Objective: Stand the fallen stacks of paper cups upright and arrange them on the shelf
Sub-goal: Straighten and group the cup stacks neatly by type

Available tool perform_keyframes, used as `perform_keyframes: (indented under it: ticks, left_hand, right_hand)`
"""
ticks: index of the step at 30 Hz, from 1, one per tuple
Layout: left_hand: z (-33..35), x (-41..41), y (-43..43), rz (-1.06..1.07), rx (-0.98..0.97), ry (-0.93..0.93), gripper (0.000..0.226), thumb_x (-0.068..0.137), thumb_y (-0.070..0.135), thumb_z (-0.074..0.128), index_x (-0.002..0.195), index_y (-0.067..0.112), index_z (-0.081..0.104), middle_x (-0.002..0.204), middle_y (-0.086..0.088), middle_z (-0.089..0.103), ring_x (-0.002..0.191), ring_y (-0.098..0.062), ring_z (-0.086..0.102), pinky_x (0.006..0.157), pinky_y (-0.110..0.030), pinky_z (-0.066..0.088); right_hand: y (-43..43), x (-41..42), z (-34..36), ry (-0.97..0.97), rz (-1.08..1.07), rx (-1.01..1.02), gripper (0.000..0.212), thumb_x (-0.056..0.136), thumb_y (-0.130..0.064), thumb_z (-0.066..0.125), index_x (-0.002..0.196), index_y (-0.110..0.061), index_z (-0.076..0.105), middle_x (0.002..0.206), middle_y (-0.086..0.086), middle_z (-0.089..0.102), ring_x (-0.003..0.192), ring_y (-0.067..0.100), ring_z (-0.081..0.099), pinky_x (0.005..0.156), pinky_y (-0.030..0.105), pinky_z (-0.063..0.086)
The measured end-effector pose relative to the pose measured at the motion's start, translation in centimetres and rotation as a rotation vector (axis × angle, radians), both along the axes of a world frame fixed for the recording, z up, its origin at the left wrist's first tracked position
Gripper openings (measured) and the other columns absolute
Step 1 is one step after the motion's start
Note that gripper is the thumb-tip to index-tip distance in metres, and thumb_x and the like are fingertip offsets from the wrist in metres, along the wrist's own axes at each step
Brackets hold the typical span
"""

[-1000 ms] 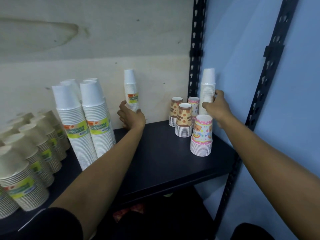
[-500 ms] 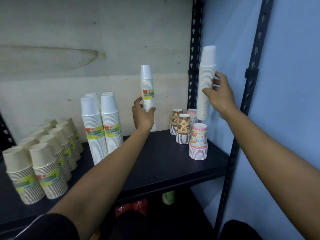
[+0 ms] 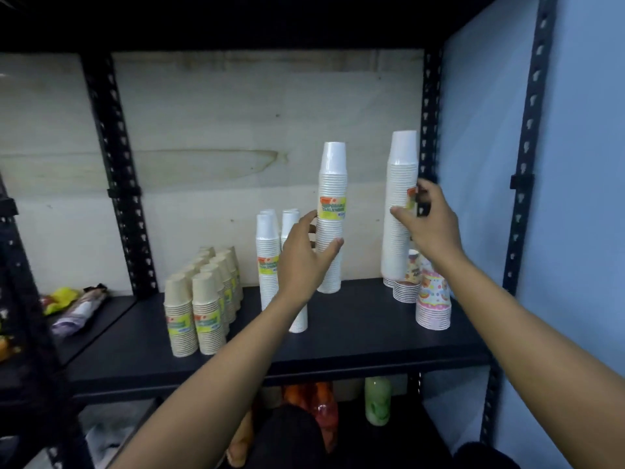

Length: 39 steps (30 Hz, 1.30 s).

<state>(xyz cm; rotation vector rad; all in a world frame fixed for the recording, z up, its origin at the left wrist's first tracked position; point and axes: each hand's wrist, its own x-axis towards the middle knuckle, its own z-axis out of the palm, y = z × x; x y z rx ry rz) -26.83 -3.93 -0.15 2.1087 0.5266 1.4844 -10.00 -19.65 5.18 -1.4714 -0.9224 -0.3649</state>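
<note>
Nearest, two bare forearms reach over the front edge of the black metal shelf (image 3: 355, 326). At its right front stands a short stack of pink dotted paper cups (image 3: 434, 309). To the left are rows of short beige paper cup stacks (image 3: 198, 319) with yellow-green labels. Farther in, the left grip (image 3: 302, 252) curls round a tall white paper cup stack with a yellow-green label (image 3: 333, 184), which is upright with its base on the shelf. The right grip (image 3: 431, 225) clasps a taller white cup stack (image 3: 400, 170), upright in the back right corner, its foot partly hidden behind a short brown-patterned cup stack (image 3: 406, 292). A pale plywood panel (image 3: 220, 130) backs the shelf.
</note>
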Motion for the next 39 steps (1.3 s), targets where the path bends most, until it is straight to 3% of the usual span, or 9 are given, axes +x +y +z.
perform_keyframes:
  ticks: [2, 4, 8, 13, 16, 21, 26, 34, 39]
  left_hand:
    - [-1.1, -2.4, 0.1, 0.015, -0.015, 0.007, 0.062, 0.080, 0.057, 0.073, 0.136, 0.043, 0.049, 0.116, 0.019, 0.063, 0.091, -0.004, 0.067, 0.082, -0.040, 0.059]
    - [-2.3, -4.4, 0.3, 0.015, -0.033, 0.006, 0.061, 0.081, 0.054, 0.075, 0.136, 0.042, 0.050, 0.116, 0.019, 0.064, 0.093, 0.000, 0.067, 0.082, -0.036, 0.059]
    - [-4.3, -6.8, 1.0, 0.070, -0.051, -0.005, 0.063, 0.082, 0.047, 0.078, 0.138, 0.038, 0.051, 0.118, 0.020, 0.064, 0.098, 0.001, 0.064, 0.079, -0.026, 0.054]
    - [-6.3, -8.2, 2.6, 0.085, -0.070, 0.010, 0.065, 0.081, 0.053, 0.078, 0.138, 0.038, 0.051, 0.121, 0.019, 0.065, 0.101, 0.001, 0.064, 0.083, -0.035, 0.061]
    - [-7.5, -8.9, 3.4, 0.102, -0.095, 0.020, 0.065, 0.081, 0.057, 0.077, 0.138, 0.042, 0.050, 0.119, 0.022, 0.066, 0.101, 0.004, 0.064, 0.082, -0.033, 0.061]
    - [-9.0, -9.5, 4.3, 0.061, -0.131, -0.007, 0.057, 0.083, 0.044, 0.080, 0.134, 0.040, 0.055, 0.115, 0.020, 0.068, 0.101, 0.004, 0.065, 0.083, -0.027, 0.060]
    - [-10.1, -10.1, 4.7, 0.042, -0.141, 0.010, 0.053, 0.085, 0.035, 0.081, 0.123, 0.057, 0.051, 0.114, 0.025, 0.067, 0.105, 0.005, 0.064, 0.084, -0.018, 0.056]
    - [-11.2, -9.8, 6.0, 0.035, -0.190, 0.015, 0.063, 0.086, 0.042, 0.079, 0.142, 0.037, 0.052, 0.125, 0.019, 0.065, 0.112, 0.000, 0.062, 0.092, -0.031, 0.058]
    - [-13.2, -10.0, 6.2, 0.023, -0.283, 0.077, 0.088, 0.082, 0.046, 0.081, 0.156, 0.030, 0.036, 0.122, 0.016, 0.065, 0.107, -0.001, 0.065, 0.088, -0.034, 0.061]
  right_hand:
    - [1.6, -1.9, -1.8, 0.007, 0.047, -0.031, 0.058, 0.083, -0.030, 0.081, 0.133, -0.032, 0.052, 0.111, -0.018, 0.061, 0.103, 0.010, 0.061, 0.091, 0.038, 0.055]
    - [3.2, -3.6, -3.5, 0.036, 0.125, -0.061, 0.058, 0.081, -0.034, 0.083, 0.128, -0.038, 0.049, 0.108, -0.024, 0.060, 0.101, 0.013, 0.065, 0.084, 0.046, 0.059]
    - [5.8, -6.2, -6.2, 0.036, 0.165, -0.121, 0.064, 0.083, -0.032, 0.082, 0.136, -0.028, 0.046, 0.115, -0.013, 0.058, 0.099, 0.018, 0.067, 0.070, 0.019, 0.048]
    - [8.2, -7.9, -8.7, 0.069, 0.208, -0.168, 0.065, 0.084, -0.033, 0.082, 0.137, -0.028, 0.045, 0.121, -0.008, 0.059, 0.094, 0.017, 0.069, 0.069, 0.021, 0.046]
    - [9.2, -8.6, -9.7, 0.075, 0.227, -0.184, 0.065, 0.083, -0.034, 0.082, 0.137, -0.028, 0.045, 0.123, -0.007, 0.060, 0.089, 0.013, 0.069, 0.066, 0.019, 0.046]
    - [10.8, -9.6, -11.2, 0.069, 0.262, -0.235, 0.068, 0.081, -0.039, 0.083, 0.135, -0.031, 0.044, 0.122, -0.008, 0.059, 0.097, 0.012, 0.066, 0.069, 0.021, 0.048]
    - [11.9, -10.1, -12.1, 0.062, 0.262, -0.216, 0.069, 0.079, -0.041, 0.084, 0.133, -0.033, 0.042, 0.122, -0.008, 0.059, 0.097, 0.012, 0.067, 0.078, 0.033, 0.058]
    - [12.0, -10.4, -15.5, 0.034, 0.228, -0.276, 0.075, 0.076, -0.049, 0.083, 0.135, -0.033, 0.040, 0.128, -0.008, 0.054, 0.106, 0.011, 0.063, 0.083, 0.036, 0.059]
    - [10.4, -10.7, -19.9, 0.106, 0.330, -0.520, 0.071, 0.088, -0.033, 0.074, 0.147, -0.026, 0.037, 0.138, -0.008, 0.057, 0.118, 0.010, 0.058, 0.094, 0.026, 0.046]
